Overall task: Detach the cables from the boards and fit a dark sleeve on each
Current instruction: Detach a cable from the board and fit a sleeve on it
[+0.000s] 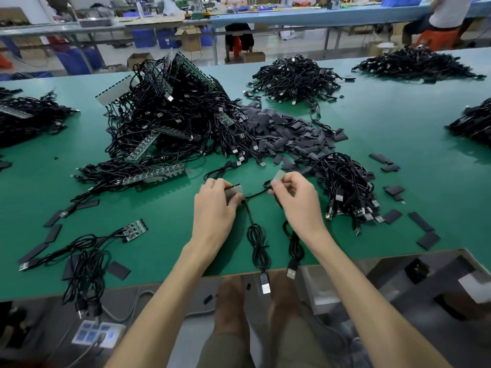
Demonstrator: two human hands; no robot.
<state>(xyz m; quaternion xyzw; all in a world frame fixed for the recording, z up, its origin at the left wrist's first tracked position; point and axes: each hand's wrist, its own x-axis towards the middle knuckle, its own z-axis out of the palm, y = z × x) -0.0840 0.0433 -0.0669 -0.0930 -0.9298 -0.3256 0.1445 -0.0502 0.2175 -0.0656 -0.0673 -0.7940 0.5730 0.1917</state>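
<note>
Our left hand (216,197) grips a board (234,193), right hand (293,193) pinches a piece (279,176); a hard tug may tear the cable (256,193)

Green tabletop (372,144), plain, with a thin pale brown line along the near edge. Black cables (170,120) heaped near the far left, silver plugs glinting among them. Dark grey sleeves (281,131), matte, spread mid-table. Green boards (154,175) with small red and black spots, pale grey toothed strip below. Black cable (256,243) by the near edge, silver plug (265,284) overhanging. Pale grey piece (234,193) in left hand (215,205); pale grey piece (279,176) in right hand (297,200).
</note>
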